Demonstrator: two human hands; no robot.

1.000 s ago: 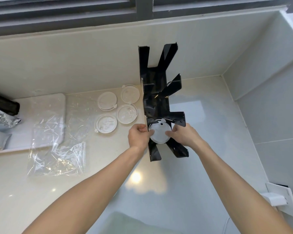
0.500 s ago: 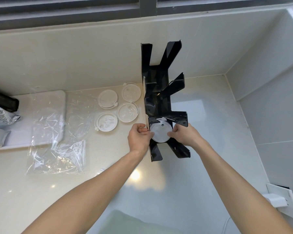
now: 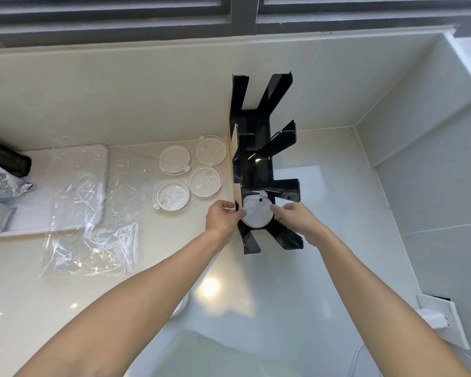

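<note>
A black acrylic rack (image 3: 256, 159) with slanted dividers stands on the pale counter against the back wall. In its nearest slot sits a white round cup lid (image 3: 256, 214). My left hand (image 3: 222, 217) pinches the lid's left edge and my right hand (image 3: 294, 217) pinches its right edge, both reaching between the rack's front prongs. Several more white lids (image 3: 188, 172) lie flat on the counter just left of the rack.
A crumpled clear plastic bag (image 3: 90, 227) lies at the left, partly over a white board (image 3: 74, 191). Foil pouches (image 3: 0, 180) sit at the far left edge. A white wall socket with a plug (image 3: 441, 319) is at the lower right. Tiled walls close the back and right.
The lid sits a little deeper in the front slot. Both hands stay at its edges, hardly moved.
</note>
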